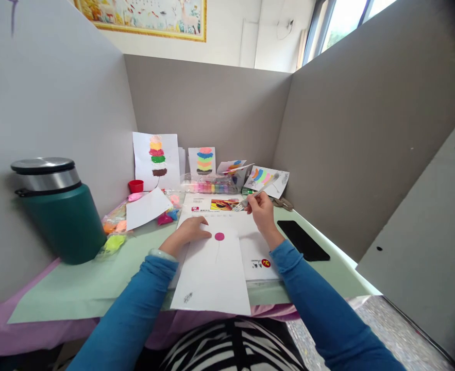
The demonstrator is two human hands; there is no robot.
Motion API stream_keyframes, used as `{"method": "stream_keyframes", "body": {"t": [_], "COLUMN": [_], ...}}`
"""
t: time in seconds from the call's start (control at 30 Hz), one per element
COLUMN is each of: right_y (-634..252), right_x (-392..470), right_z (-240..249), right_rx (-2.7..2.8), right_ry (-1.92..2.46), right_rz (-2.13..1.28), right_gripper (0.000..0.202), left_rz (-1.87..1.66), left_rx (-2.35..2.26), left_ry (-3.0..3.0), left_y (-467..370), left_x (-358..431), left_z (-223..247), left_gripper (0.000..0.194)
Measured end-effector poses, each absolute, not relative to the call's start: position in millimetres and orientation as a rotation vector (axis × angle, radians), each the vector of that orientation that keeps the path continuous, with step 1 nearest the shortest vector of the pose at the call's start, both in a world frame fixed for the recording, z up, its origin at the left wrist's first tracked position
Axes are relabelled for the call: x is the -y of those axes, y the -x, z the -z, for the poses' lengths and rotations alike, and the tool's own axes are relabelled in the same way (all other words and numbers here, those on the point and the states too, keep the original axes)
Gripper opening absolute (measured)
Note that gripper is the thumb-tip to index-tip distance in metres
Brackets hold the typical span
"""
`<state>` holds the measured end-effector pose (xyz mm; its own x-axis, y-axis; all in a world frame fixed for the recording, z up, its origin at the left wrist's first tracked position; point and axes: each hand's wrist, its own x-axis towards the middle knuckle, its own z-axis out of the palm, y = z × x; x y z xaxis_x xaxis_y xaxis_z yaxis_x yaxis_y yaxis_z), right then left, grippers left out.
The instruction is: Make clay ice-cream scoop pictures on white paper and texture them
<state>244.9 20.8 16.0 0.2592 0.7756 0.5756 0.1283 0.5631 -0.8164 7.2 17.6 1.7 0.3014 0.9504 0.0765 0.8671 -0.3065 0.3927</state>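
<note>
My left hand (188,232) rests on a white sheet of paper (212,278), its thumb and fingers apart, holding nothing. Close to its thumb a flat magenta disc (219,236) lies on the sheet, with a thin line drawn below it. Raised above the far part of the paper, my right hand (263,208) is closed on a slim, pale fork (257,192). The fork's toothed end points left, and its handle slants up to the right. Beneath the sheet is a white printed pad (260,252).
A green bottle (72,221) stands at left. Bagged clay pieces (115,242), a red cup (136,186) and a loose white paper (146,208) lie nearby. Colour-striped pictures (157,159) lean at the back by a clear-wrapped clay row (212,186). A black phone (303,240) lies right.
</note>
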Motion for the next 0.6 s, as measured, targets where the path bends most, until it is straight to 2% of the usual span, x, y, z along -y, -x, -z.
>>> {"method": "stream_keyframes", "body": {"t": [0.13,0.33,0.6], "right_y": [-232,-220,-211], "right_x": [-17,-23,-21], "right_z": [-4,17,12], "right_rx": [1.529,1.629,1.737], "right_ry": [0.974,1.096,1.146], "right_rz": [-0.659,-0.709,-0.698], "right_gripper": [0.026,0.019,0.012], "left_rz": [-0.427,-0.424,-0.432], "left_rx": [-1.661,-1.695,-1.67], "left_ry": [-2.298,-2.309,-2.336], "left_y": [-9,-12,-11], "left_x": [-19,-13,-18], "left_z": [-3,-8,-3], "left_gripper": [0.043,0.042,0.041]}}
